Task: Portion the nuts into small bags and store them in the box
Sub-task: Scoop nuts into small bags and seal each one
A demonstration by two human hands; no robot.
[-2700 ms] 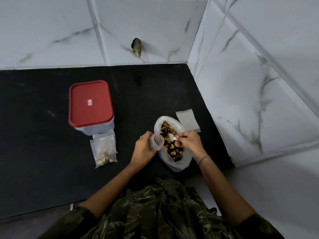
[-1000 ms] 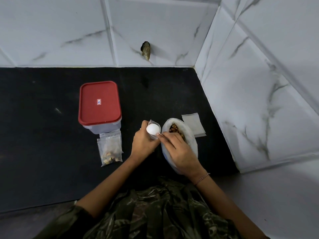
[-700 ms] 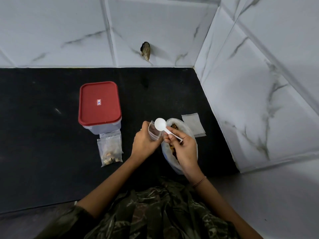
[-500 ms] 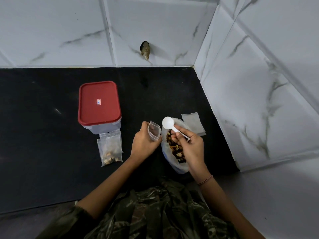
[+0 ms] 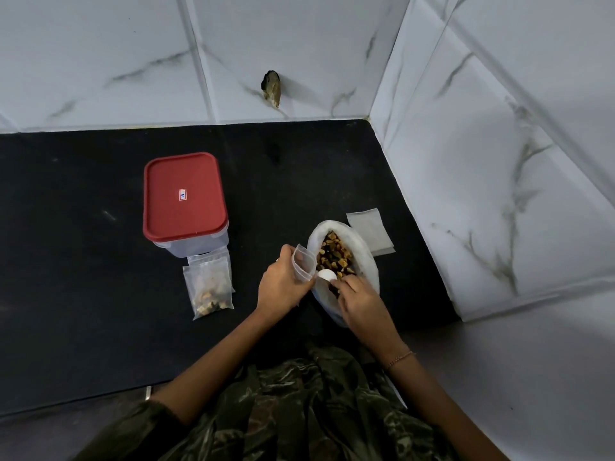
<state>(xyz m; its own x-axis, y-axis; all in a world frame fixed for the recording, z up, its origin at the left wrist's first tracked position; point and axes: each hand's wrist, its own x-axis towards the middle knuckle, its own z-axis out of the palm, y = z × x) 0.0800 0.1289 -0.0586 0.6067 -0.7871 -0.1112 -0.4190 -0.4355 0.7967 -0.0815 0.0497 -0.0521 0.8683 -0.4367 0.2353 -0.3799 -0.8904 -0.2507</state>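
The white spoon (image 5: 326,275) has dropped from above the small bag (image 5: 303,266) into the nuts (image 5: 333,255); the right hand (image 5: 361,299) pinches its handle; the left hand (image 5: 281,286) grips the small bag's mouth (box (image 5: 184,201) lidded, well left); should that floppy mouth sag, the scoop could spill.

Red-lidded box (image 5: 184,197), filled small bag (image 5: 209,287) beside, open nut sack (image 5: 366,261)

White marbled wall tiles (image 5: 100,54), black counter (image 5: 66,294), chipped tile hole (image 5: 272,88)
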